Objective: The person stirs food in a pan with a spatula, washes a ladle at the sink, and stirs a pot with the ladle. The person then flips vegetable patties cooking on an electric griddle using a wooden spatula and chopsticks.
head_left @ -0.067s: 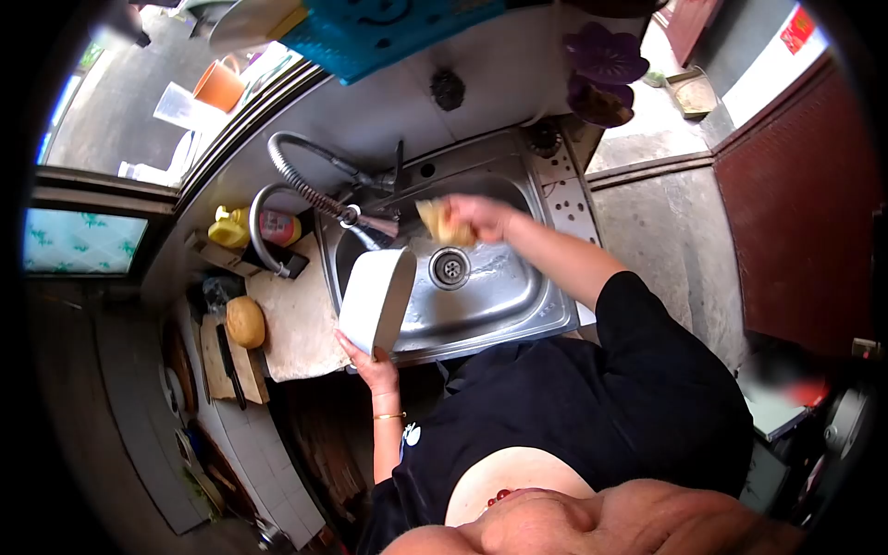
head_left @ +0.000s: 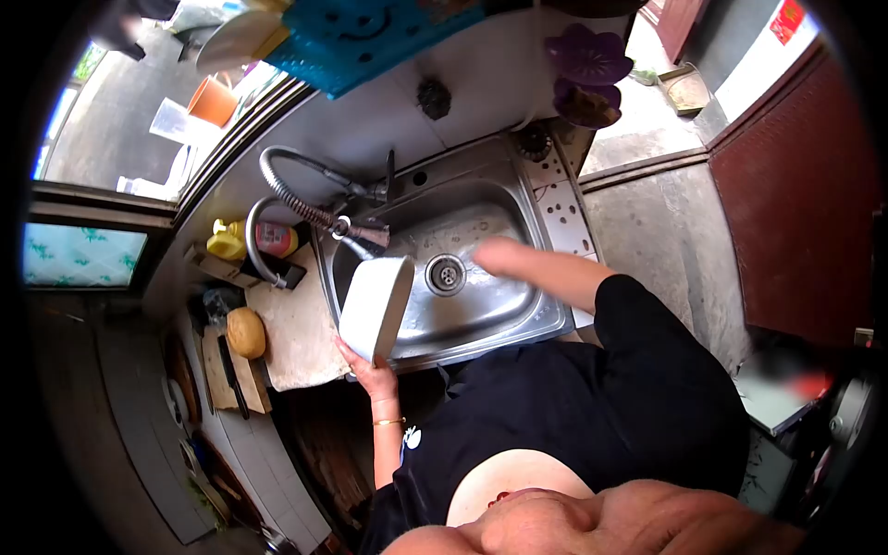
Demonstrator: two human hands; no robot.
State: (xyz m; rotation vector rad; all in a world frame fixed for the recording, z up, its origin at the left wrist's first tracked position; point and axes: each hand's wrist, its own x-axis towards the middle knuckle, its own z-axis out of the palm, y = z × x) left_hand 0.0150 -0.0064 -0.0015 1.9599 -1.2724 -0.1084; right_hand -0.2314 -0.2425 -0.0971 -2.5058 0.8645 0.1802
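In the head view my left hand [head_left: 373, 372] grips the near end of a white oblong basin [head_left: 372, 305], which is tilted on its side over the left part of the steel sink [head_left: 481, 310]. My right hand [head_left: 499, 256] is over the sink, right of the drain [head_left: 446, 275]. Motion blurs its fingers, and no cloth shows in it. A coiled-hose faucet [head_left: 301, 190] arches over the sink, its spray head just above the basin.
Left of the sink, a yellow pump bottle [head_left: 226, 240] stands near a pink-labelled bottle [head_left: 276, 239]. A round tan object [head_left: 246, 333] and a knife [head_left: 233, 375] lie on a cutting board [head_left: 215, 370]. Purple flower-shaped dishes [head_left: 588, 55] are at the upper right.
My right hand has moved down and slightly right; the yellowish cloth it held no longer shows. My left hand keeps the basin in nearly the same place. The whole view has shifted slightly.
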